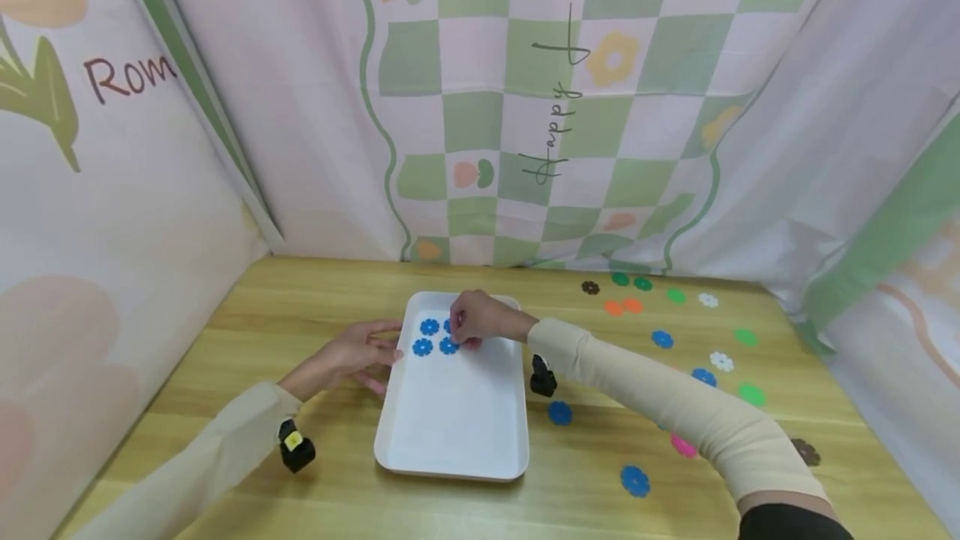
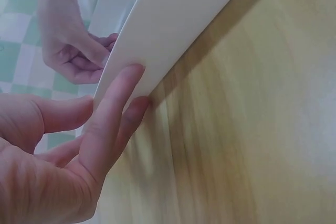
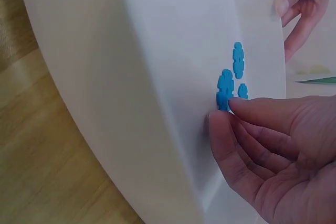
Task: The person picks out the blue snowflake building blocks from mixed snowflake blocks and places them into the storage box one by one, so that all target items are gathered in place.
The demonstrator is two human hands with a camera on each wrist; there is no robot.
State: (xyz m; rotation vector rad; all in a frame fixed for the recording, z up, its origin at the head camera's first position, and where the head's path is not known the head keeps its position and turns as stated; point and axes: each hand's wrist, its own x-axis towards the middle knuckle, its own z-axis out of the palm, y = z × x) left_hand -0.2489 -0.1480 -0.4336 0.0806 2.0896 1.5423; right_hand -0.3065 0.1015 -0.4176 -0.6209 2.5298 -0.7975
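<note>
A white tray [image 1: 453, 432] lies on the wooden table. Several blue flower-shaped discs [image 1: 422, 347] sit flat in its far left part. My right hand [image 1: 483, 319] is over them, and its thumb and index fingertip pinch another blue flower-shaped disc [image 3: 222, 101], seen close up in the right wrist view. The fingers partly hide that disc in the head view. At the tray's left side, my left hand [image 1: 352, 357] touches the edge. Its fingers [image 2: 113, 111] lie fairly straight against the outer wall in the left wrist view, with the thumb near the rim.
Loose flower-shaped discs lie scattered right of the tray, among them a blue disc [image 1: 635, 481], an orange disc [image 1: 613, 307], a white disc [image 1: 722, 361] and a brown disc [image 1: 806, 452]. A patterned curtain [image 1: 480, 123] stands behind the table [image 1: 315, 290].
</note>
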